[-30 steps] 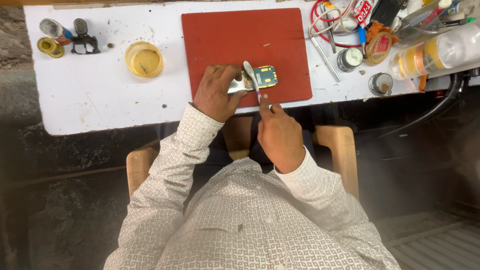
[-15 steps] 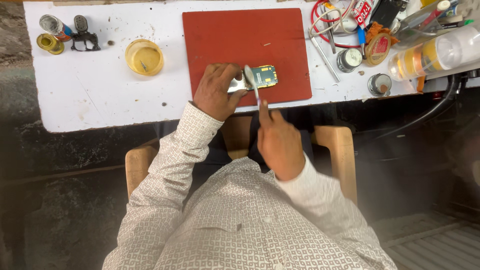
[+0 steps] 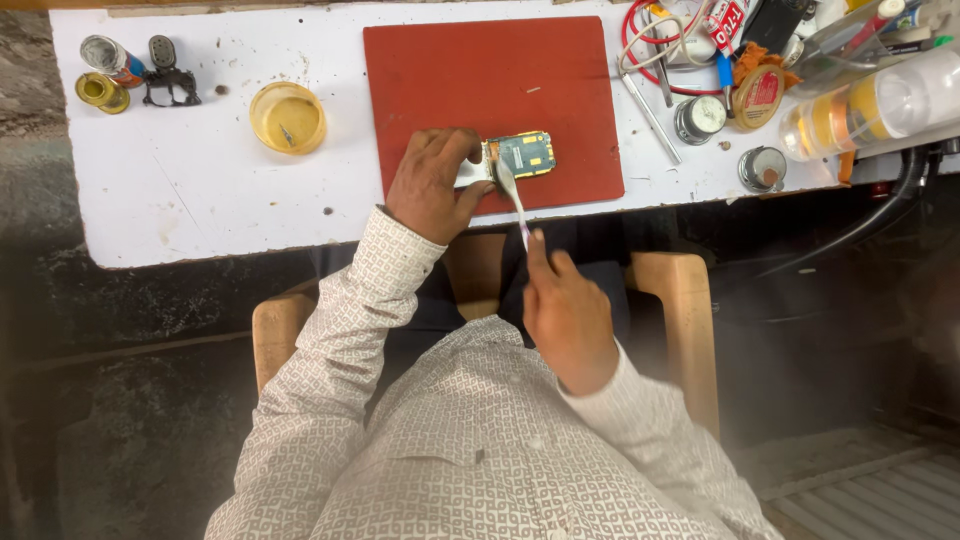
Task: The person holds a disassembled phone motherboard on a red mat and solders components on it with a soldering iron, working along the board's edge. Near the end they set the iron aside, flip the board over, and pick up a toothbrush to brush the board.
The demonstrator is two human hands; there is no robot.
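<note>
A small circuit board [image 3: 523, 153] with a green face and orange edge lies on the red mat [image 3: 490, 75], near its front edge. My left hand [image 3: 430, 185] pins the board's left end against the mat with fingers and thumb. My right hand [image 3: 565, 310], below the table edge, grips the handle of a thin white brush [image 3: 512, 195]. The brush head rests on the board's left part.
On the white table [image 3: 190, 200] sit a yellow round dish [image 3: 287, 117], a small can [image 3: 110, 57], a brass ring [image 3: 100, 92] and a black clip [image 3: 168, 75] at left. Right side: red cable [image 3: 640, 40], tweezers [image 3: 650, 115], round tins [image 3: 700, 118], clear bottle [image 3: 880, 100]. Wooden chair arms flank me.
My right hand has drawn back toward my body, and the brush is more tilted. My left hand and the board stay put.
</note>
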